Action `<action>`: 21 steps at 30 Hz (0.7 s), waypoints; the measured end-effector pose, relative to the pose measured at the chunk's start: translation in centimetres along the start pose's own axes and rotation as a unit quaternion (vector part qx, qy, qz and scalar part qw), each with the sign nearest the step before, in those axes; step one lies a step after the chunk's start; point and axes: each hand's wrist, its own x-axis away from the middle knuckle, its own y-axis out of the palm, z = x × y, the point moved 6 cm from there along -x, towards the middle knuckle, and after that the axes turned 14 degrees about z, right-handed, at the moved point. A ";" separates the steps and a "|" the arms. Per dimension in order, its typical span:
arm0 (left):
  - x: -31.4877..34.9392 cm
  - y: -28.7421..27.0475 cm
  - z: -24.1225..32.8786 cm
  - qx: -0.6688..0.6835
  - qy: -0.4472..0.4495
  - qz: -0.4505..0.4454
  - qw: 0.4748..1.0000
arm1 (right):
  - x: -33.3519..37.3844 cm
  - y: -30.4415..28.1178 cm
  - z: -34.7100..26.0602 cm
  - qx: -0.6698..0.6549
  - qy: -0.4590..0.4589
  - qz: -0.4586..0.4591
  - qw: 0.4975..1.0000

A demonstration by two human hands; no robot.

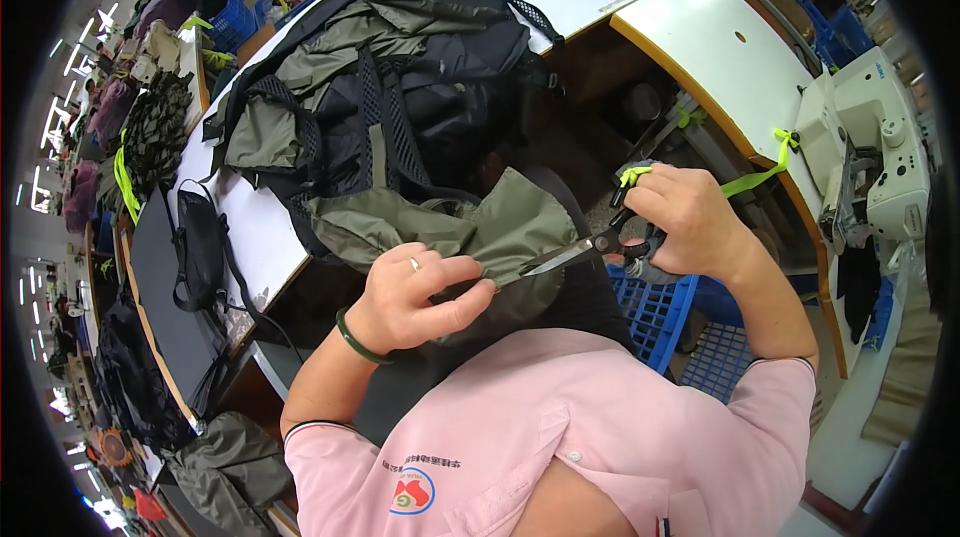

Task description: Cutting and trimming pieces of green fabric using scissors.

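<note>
Above the person's lap, the left hand (408,299) pinches the edge of an olive fabric panel (525,217), which spreads beyond its fingers and to its right, near the black-and-olive backpack (440,107). The right hand (692,215) is closed around the handles of scissors (567,257), blades pointing left, tips near the left hand's fingers; whether they touch the cloth is hard to tell.

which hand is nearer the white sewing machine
Right. The right hand, gripping the scissors, is left of the sewing machine with a gap between; the left hand, at the green fabric, is farther left.
</note>
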 end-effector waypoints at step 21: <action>-0.6 0.1 0.2 -0.001 0.019 0.005 1.000 | 0.2 0.6 0.4 -0.003 -0.005 -0.059 0.998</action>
